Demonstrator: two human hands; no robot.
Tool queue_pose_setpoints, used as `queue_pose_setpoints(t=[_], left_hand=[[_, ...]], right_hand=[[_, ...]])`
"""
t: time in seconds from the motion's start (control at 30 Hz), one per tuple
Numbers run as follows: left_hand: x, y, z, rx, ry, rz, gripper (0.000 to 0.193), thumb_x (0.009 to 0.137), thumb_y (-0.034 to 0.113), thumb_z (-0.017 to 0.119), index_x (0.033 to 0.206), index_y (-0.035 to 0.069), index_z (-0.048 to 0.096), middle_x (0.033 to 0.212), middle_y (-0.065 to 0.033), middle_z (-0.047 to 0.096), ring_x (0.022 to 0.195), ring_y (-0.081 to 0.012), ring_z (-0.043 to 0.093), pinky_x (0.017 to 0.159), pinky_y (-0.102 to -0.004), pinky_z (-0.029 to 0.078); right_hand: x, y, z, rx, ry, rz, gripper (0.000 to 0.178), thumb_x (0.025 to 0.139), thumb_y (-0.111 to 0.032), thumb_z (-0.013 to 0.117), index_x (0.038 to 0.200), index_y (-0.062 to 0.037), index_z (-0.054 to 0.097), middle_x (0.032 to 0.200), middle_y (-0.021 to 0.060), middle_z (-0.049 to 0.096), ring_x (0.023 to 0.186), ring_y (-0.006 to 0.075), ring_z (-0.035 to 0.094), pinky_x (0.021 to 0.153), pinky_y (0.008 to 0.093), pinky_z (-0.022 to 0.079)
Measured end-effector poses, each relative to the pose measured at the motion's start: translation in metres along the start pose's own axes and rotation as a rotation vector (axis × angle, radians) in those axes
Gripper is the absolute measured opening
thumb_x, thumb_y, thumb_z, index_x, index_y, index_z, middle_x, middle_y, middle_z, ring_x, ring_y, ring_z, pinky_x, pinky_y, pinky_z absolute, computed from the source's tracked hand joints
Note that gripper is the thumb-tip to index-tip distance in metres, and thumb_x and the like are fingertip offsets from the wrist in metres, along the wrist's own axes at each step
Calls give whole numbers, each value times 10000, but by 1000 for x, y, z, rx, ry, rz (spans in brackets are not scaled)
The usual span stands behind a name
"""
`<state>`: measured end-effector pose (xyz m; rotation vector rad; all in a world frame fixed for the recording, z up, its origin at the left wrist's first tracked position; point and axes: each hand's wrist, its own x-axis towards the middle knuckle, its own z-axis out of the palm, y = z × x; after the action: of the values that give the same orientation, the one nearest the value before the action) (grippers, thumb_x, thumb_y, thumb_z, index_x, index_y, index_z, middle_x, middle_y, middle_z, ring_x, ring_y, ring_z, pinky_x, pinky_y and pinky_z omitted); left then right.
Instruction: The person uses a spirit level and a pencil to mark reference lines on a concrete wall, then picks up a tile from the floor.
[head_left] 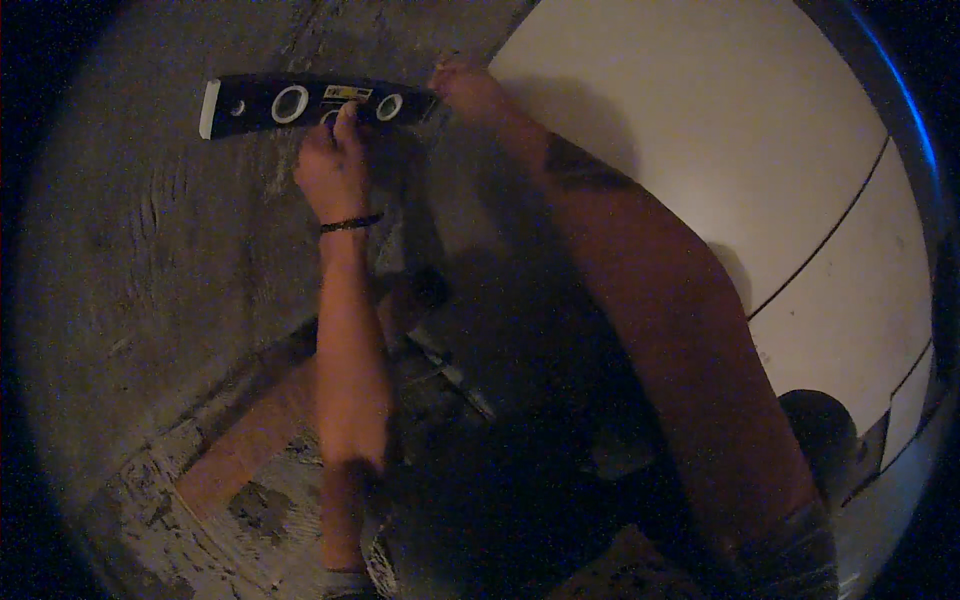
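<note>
A short dark spirit level (258, 104) with a pale end cap and round vials lies across the rough grey surface at the top. My left hand (335, 170), a dark band at its wrist, grips the level's lower edge near the middle, one finger up over its face. My right hand (468, 88) is at the level's right end, close to the edge of a large cream tile (680, 110). Its fingers look bent together. Dim light hides whether they pinch the level's end or something small there.
Grey, trowel-marked mortar (130, 230) covers the left side. More cream tiles (850, 290) with dark joints continue on the right. A dark rounded object (818, 430) sits by my right elbow. Below are my bare leg and stained clothing (200, 500); the lower middle is in deep shadow.
</note>
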<state>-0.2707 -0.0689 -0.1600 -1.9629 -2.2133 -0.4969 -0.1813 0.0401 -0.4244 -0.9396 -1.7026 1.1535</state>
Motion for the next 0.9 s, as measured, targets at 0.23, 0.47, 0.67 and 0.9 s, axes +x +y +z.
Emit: queue_pose_setpoints(t=[0.23, 0.47, 0.67, 0.9], left_hand=[[2, -38, -54, 191, 78, -24, 402, 891, 395, 589, 795, 15, 673, 733, -193, 653, 692, -384, 638, 625, -437, 491], [-5, -37, -81, 168, 59, -88, 417, 891, 402, 592, 783, 6, 668, 733, -195, 656, 699, -361, 653, 622, -436, 490], [-3, -11, -39, 125, 84, -20, 449, 881, 426, 592, 771, -5, 654, 729, -225, 638, 727, -420, 625, 635, -477, 476], [-11, -21, -43, -23, 39, -59, 472, 880, 434, 593, 752, -19, 620, 724, -241, 628, 722, -435, 613, 633, -490, 466]], right_hand=[[9, -128, 42, -38, -47, 174, 288, 945, -305, 440, 993, -79, 613, 986, 128, 624, 947, 317, 591, 879, 399, 451], [6, -174, 41, -130, -102, 55, 318, 967, -295, 404, 1014, -57, 609, 1019, 165, 620, 978, 330, 586, 902, 399, 445], [8, -79, 6, -131, -121, 46, 263, 952, -222, 423, 1027, -62, 617, 1049, 158, 617, 959, 325, 604, 883, 404, 473], [-8, -93, 9, -506, 29, -233, 236, 918, -188, 463, 1045, -67, 621, 1088, 148, 616, 960, 318, 613, 871, 419, 498]])
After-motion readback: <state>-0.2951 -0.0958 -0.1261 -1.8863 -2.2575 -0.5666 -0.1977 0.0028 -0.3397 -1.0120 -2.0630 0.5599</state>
